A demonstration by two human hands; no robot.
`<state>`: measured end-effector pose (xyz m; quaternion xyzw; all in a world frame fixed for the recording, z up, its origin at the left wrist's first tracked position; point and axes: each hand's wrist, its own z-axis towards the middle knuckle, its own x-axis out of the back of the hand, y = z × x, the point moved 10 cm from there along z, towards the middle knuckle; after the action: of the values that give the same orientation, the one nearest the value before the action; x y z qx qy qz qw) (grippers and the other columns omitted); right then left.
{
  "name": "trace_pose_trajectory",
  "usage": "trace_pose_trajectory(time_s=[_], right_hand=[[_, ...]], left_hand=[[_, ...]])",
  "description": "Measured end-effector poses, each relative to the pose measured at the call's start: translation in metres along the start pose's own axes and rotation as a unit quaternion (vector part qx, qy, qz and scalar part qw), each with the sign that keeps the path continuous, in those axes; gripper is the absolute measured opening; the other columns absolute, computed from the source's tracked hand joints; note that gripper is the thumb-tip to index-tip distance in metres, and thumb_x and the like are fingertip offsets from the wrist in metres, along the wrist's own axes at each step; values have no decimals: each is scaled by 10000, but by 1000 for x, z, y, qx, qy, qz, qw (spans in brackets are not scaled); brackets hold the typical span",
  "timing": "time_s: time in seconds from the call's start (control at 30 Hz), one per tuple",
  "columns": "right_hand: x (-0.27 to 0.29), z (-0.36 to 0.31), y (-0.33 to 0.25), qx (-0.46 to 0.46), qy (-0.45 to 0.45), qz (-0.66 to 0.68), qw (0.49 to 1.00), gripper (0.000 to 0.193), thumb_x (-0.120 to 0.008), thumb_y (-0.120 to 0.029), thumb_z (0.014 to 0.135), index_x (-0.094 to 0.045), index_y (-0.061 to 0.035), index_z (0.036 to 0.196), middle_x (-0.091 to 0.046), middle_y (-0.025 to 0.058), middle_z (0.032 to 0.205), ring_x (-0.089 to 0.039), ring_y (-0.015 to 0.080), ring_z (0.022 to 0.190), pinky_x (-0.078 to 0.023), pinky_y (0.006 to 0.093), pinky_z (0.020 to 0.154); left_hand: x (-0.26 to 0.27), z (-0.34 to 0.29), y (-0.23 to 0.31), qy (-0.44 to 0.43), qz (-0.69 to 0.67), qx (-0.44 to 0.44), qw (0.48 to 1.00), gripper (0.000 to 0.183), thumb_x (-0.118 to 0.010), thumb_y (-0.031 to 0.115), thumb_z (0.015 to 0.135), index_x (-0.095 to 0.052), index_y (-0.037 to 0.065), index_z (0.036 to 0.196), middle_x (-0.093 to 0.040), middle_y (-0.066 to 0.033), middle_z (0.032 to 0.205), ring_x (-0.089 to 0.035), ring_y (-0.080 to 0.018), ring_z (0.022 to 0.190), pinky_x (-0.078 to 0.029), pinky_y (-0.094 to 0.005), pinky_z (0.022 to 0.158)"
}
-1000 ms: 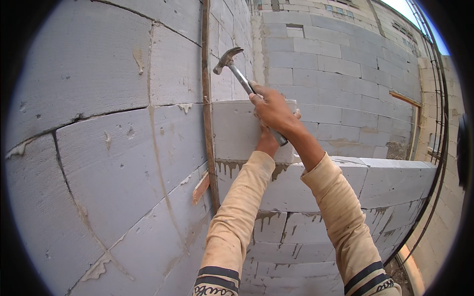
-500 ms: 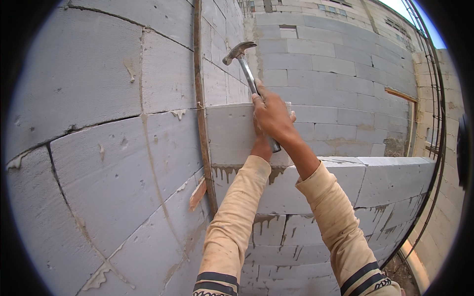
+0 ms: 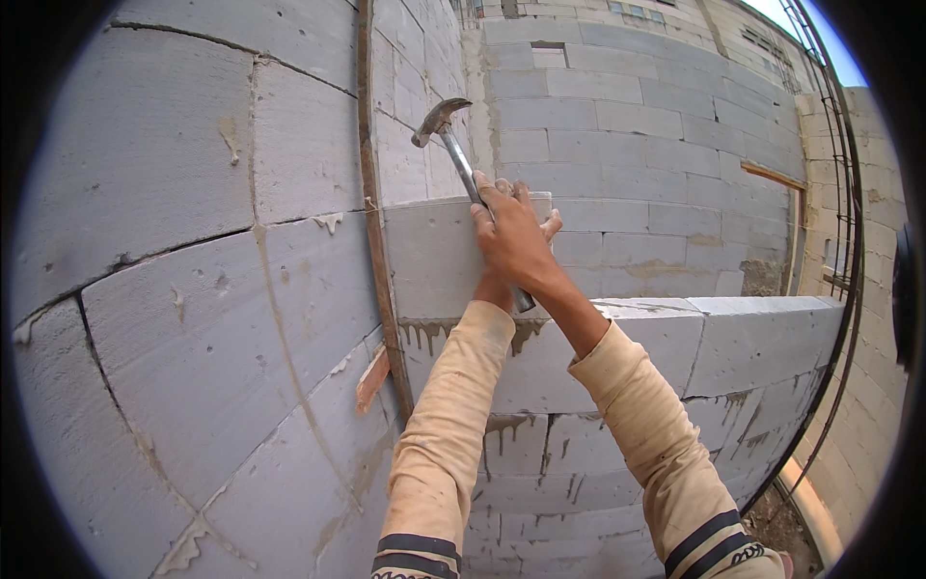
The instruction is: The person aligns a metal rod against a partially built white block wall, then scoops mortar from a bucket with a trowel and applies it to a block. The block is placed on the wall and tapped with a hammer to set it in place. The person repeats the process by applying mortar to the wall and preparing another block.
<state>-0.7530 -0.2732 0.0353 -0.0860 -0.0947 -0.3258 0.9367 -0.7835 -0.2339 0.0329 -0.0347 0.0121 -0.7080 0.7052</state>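
A claw hammer [image 3: 461,159] with a metal shaft slants up to the left, its head above the top of a pale block [image 3: 434,256] at the wall corner. My right hand [image 3: 516,236] is closed round the hammer's shaft, and the handle's end shows below the wrist. My left hand [image 3: 494,289] reaches in behind the shaft and the right hand, close to the block's face. Its fingers are mostly hidden, so its grip does not show. Grey mortar has dripped from the joint under the block.
A tall block wall [image 3: 174,154] rises close on my left, with an upright wooden strip [image 3: 377,212] at the corner and a short wood piece [image 3: 372,379] sticking out below. A lower block course [image 3: 762,338] runs right toward dark steel bars [image 3: 849,241]. Another block wall [image 3: 637,145] stands behind.
The view has shifted slightly, so the walls appear a little further left. The fingers by the hammer look more spread and raised. The hammer stays in my right hand.
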Motion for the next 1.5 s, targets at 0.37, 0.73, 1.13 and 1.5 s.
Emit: trace_pose_trajectory(time_s=[0.37,0.73,1.13,1.5], right_hand=[[63,-72,49,-104,-70,449,885,474,-425,-181,1075,-408,-70,1536,-397,-54,619,-360,30,422,-368,223,363],[178,-246,177,-358,153,430,814,499,-404,-251,1086,-350,-41,1535,-428,-29,634,-419,39,422,-363,192,319],[32,-229,134,-421,-91,516,741,544,-456,-259,1071,-332,-59,1561,-399,-20,674,-387,56,468,-366,224,378],[206,-452,237,-499,-31,333,800,632,-688,-240,948,-441,-31,1491,-510,-12,672,-475,82,515,-436,272,479]], left_hand=[[-4,2,-8,14,-62,-54,996,613,-607,556,922,-692,-9,1144,-648,-215,1192,-582,-341,1160,-400,-470,1053],[-9,13,-12,-122,-55,-64,989,525,-493,454,1011,-652,29,1275,-639,-193,1282,-543,-323,1266,-365,-467,1103],[-15,13,-12,-145,-38,-67,986,545,-465,456,1018,-626,24,1308,-630,-198,1296,-541,-340,1275,-358,-477,1115],[-30,14,-27,-144,-20,-52,988,651,-410,530,1028,-575,5,1377,-590,-203,1382,-509,-364,1333,-332,-480,1143]])
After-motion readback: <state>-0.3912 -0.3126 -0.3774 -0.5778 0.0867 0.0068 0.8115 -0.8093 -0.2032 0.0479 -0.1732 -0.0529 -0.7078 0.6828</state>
